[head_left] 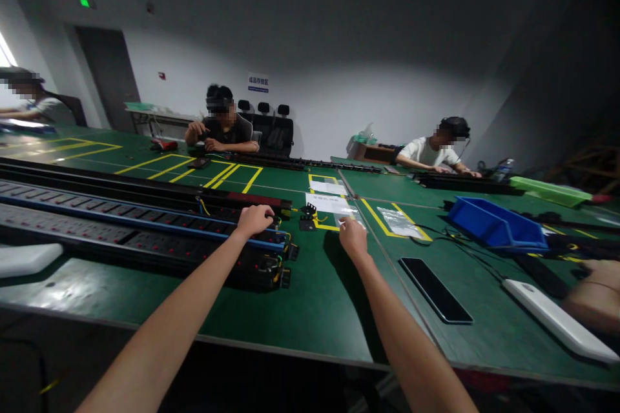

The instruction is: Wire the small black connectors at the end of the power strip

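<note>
Several long black power strips with rows of sockets and small red marks lie side by side, their right ends showing yellow wires. My left hand rests at the right end of one strip, fingers curled over its edge. To the right, my right hand is held above the green table with its fingers pinched together; what is in them, if anything, I cannot make out. Just beyond that hand lies a white paper sheet. Between my hands sit small black end pieces with a yellow wire.
A dark phone, a white slab-like device and a blue bin are on the right. Another person's hand is at the right edge. Co-workers sit across the table. A clear bag lies inside yellow tape.
</note>
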Tool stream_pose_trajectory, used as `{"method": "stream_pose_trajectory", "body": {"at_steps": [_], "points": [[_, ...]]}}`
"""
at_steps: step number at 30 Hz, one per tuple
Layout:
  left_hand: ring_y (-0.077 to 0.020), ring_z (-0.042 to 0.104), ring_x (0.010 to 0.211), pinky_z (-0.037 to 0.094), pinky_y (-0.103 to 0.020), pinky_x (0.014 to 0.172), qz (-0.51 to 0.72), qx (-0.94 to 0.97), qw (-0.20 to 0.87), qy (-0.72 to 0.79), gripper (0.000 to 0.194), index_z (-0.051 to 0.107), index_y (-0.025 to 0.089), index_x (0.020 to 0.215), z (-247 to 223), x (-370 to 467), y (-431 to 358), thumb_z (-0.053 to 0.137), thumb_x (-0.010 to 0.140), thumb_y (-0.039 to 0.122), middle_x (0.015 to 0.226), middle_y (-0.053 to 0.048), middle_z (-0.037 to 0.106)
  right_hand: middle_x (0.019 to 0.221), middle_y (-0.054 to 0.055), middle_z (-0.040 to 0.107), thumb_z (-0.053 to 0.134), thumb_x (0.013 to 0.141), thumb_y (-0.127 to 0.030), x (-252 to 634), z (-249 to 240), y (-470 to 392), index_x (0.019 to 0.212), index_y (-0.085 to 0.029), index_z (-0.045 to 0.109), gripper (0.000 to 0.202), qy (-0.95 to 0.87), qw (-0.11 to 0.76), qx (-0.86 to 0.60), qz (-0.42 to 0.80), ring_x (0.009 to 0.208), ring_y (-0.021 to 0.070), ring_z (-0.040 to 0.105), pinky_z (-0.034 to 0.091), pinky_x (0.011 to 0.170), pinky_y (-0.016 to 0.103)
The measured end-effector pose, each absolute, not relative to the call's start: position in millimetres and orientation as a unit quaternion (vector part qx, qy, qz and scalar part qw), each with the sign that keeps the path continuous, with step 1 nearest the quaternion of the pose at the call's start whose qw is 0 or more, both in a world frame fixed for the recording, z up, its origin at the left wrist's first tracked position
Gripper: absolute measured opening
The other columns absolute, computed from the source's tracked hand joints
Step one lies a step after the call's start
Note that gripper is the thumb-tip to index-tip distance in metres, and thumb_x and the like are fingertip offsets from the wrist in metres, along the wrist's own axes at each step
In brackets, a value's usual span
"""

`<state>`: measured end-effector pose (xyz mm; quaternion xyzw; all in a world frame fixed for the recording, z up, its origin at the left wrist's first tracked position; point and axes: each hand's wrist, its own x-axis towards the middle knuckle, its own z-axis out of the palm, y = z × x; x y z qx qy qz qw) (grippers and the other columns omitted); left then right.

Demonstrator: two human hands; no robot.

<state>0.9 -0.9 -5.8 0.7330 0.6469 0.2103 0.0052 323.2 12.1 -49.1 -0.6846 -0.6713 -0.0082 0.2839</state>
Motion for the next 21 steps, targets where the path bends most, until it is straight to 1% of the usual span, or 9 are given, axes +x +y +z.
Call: {"method": "stream_pose_trajectory", "body": {"at_steps": [2,5,7,9,11,13,16,19,21], "points": [[-0.0239,0.068,0.105,0.046,-0.035,0.095,0.212,0.731,0.006,0.648,0.027,0.076,0.031,0.099,-4.4,2.3,-2.8,0.058,0.078,0.031,0.106,0.000,0.078,0.097,0.011,0.073,0.049,0.088,-0.016,312.4,-50.3,12.4,0.114,-0.018,0.072,0.034,-0.676,0.355,-0.643,0.057,0.092,0.0240,0.066,0.047,0.084,0.033],[-0.0248,0.066,0.109,0.046,-0.037,0.097,0.223,0.728,0.005,0.648,0.028,0.075,0.031,0.101,0.5,5.0,-6.9,0.059,0.078,0.030,0.109,0.000,0.077,0.082,0.004,0.073,0.059,0.079,-0.018,292.2,-53.9,9.2,0.100,-0.020,0.074,0.026,-0.678,0.471,-0.532,0.187,0.077,0.0205,0.065,0.049,0.077,0.031],[-0.0265,0.064,0.112,0.046,-0.040,0.098,0.233,0.727,0.004,0.646,0.028,0.075,0.031,0.101,7.0,6.8,-8.9,0.059,0.078,0.030,0.111,-0.001,0.076,0.073,0.002,0.071,0.065,0.072,-0.020,278.4,-55.2,4.7,0.091,-0.020,0.075,0.021,-0.666,0.512,-0.477,0.259,0.068,0.0190,0.063,0.048,0.070,0.030],[-0.0273,0.064,0.112,0.046,-0.041,0.099,0.244,0.729,0.007,0.640,0.027,0.075,0.030,0.100,16.3,8.9,-9.6,0.059,0.079,0.029,0.112,-0.002,0.076,0.068,0.001,0.069,0.069,0.069,-0.023,266.5,-53.7,-1.1,0.087,-0.020,0.075,0.019,-0.657,0.518,-0.454,0.306,0.063,0.0178,0.061,0.047,0.064,0.029],[-0.0269,0.064,0.111,0.047,-0.041,0.098,0.256,0.736,0.016,0.627,0.028,0.075,0.029,0.102,27.1,11.8,-11.0,0.057,0.080,0.029,0.113,-0.002,0.075,0.070,0.002,0.070,0.072,0.067,-0.025,256.8,-49.0,-8.2,0.087,-0.019,0.076,0.021,-0.647,0.526,-0.434,0.340,0.062,0.0166,0.060,0.048,0.063,0.029],[-0.0253,0.066,0.108,0.050,-0.037,0.094,0.262,0.754,0.036,0.601,0.029,0.074,0.028,0.104,36.6,16.2,-16.2,0.056,0.082,0.029,0.112,-0.002,0.076,0.072,0.003,0.071,0.075,0.065,-0.027,248.8,-41.8,-16.7,0.090,-0.017,0.075,0.027,-0.632,0.532,-0.413,0.384,0.062,0.0161,0.060,0.048,0.062,0.028],[-0.0210,0.070,0.098,0.053,-0.028,0.086,0.256,0.793,0.076,0.548,0.030,0.073,0.025,0.108,43.6,25.5,-35.4,0.058,0.084,0.034,0.106,-0.003,0.077,0.071,0.004,0.071,0.078,0.066,-0.032,238.3,-29.2,-31.0,0.096,-0.017,0.072,0.034,-0.598,0.535,-0.355,0.479,0.063,0.0163,0.063,0.049,0.061,0.028],[-0.0212,0.071,0.091,0.054,-0.029,0.080,0.259,0.826,0.134,0.482,0.036,0.070,0.025,0.115,42.3,35.5,-62.7,0.059,0.085,0.042,0.101,-0.004,0.077,0.074,0.004,0.071,0.081,0.065,-0.034,230.7,-19.6,-43.4,0.097,-0.018,0.070,0.037,-0.580,0.536,-0.307,0.531,0.066,0.0162,0.064,0.051,0.064,0.029],[-0.0215,0.070,0.094,0.053,-0.029,0.081,0.281,0.823,0.132,0.476,0.032,0.071,0.027,0.109,40.4,40.8,-78.3,0.056,0.089,0.046,0.102,-0.003,0.077,0.075,0.003,0.071,0.084,0.065,-0.035,228.6,-16.7,-48.5,0.098,-0.019,0.070,0.040,-0.573,0.535,-0.292,0.548,0.068,0.0162,0.065,0.052,0.065,0.029]]}}
